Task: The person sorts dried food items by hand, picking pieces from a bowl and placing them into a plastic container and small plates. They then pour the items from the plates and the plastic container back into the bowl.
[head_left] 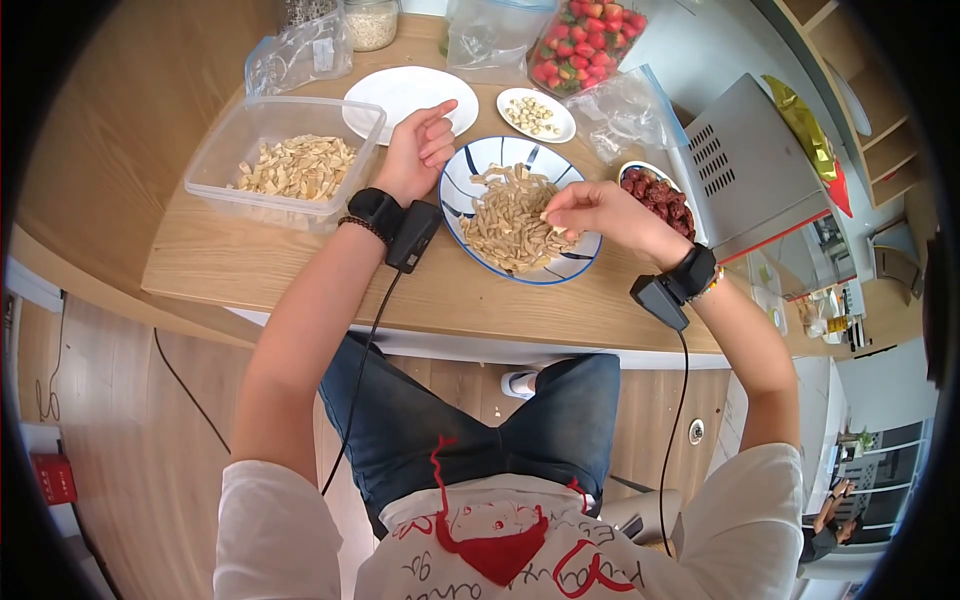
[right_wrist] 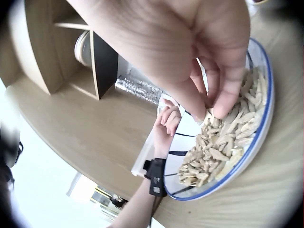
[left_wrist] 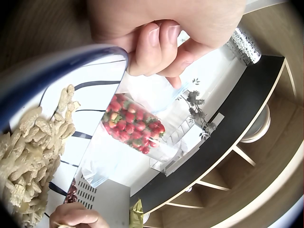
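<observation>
A white bowl with blue stripes (head_left: 459, 176) stands before the person, heaped with elongated tan dried pieces (head_left: 510, 215). Over its right side the right hand (head_left: 610, 215) pinches a small pale piece (right_wrist: 209, 114) between thumb and index finger, close above the heap. Beside the bowl's left rim is the left hand (head_left: 421, 150), its index finger fairly straight and the others loosely curled, with nothing visible in it. Left of that hand, a clear plastic tub (head_left: 208, 178) holds pale dried slices (head_left: 297, 167). A white plate (head_left: 400, 92) lies just behind the left hand.
A small plate (head_left: 506, 103) of cream-coloured pieces sits behind the bowl. Dark red dried dates (head_left: 658, 198) lie in a dish at right, near a grey perforated box (head_left: 745, 165). Strawberries (head_left: 588, 42), clear bags (head_left: 625, 115) and a jar (head_left: 371, 22) line the back.
</observation>
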Available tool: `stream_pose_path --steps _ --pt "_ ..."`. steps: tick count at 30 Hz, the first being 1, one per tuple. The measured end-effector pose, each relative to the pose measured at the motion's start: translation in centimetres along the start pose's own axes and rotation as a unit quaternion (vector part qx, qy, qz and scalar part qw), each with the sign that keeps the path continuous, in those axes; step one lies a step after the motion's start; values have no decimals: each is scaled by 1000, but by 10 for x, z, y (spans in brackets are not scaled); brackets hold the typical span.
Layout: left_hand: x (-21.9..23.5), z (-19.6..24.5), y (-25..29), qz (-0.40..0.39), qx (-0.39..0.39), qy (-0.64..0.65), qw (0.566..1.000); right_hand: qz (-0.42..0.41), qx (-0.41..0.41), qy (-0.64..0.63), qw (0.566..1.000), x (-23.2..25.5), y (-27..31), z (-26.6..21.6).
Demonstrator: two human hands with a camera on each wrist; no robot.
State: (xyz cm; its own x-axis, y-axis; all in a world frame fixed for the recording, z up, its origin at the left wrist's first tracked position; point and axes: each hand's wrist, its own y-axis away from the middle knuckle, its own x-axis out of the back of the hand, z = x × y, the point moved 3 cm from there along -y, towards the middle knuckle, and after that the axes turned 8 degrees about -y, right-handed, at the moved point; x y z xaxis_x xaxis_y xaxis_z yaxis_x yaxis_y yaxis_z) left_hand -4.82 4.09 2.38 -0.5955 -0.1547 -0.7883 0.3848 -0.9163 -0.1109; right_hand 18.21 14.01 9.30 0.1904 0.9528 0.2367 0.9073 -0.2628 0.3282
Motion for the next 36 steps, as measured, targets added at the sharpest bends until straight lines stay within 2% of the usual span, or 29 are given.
stream_pose_path --steps 3,7,10,13,16,19,21,22,23,25,28,34,36 --pt "0 0 0 6 3 5 1000 -5 -50 -213 976 7 -4 5" --pt "-1 1 1 7 1 0 1000 -28 -71 -457 886 3 -5 0" --pt "-1 0 0 5 0 1 1000 -97 18 -595 798 0 -12 -7" --pt "-1 0 0 1 2 9 1000 -37 26 -610 791 -2 -20 -14" --pt "0 0 0 -5 6 21 1000 -65 -30 -554 829 2 -33 -5" --pt "-1 1 0 -2 6 15 1000 21 -64 -411 909 5 -33 -7" --pt "-1 0 0 0 5 11 1000 53 -27 -196 979 13 -34 -8" --pt "0 0 1 3 2 8 1000 67 -7 -85 994 17 -36 -10" --pt "0 0 1 5 -1 4 1000 95 17 14 995 20 -41 -10" --pt "-1 0 0 7 1 4 1000 149 66 208 964 23 -54 -8" --pt "-1 1 2 10 8 17 1000 162 105 353 916 18 -66 -7" --pt "-3 1 2 10 10 27 1000 140 93 371 913 13 -74 -7" --pt "-2 0 2 2 6 25 1000 114 105 346 925 13 -75 -4"
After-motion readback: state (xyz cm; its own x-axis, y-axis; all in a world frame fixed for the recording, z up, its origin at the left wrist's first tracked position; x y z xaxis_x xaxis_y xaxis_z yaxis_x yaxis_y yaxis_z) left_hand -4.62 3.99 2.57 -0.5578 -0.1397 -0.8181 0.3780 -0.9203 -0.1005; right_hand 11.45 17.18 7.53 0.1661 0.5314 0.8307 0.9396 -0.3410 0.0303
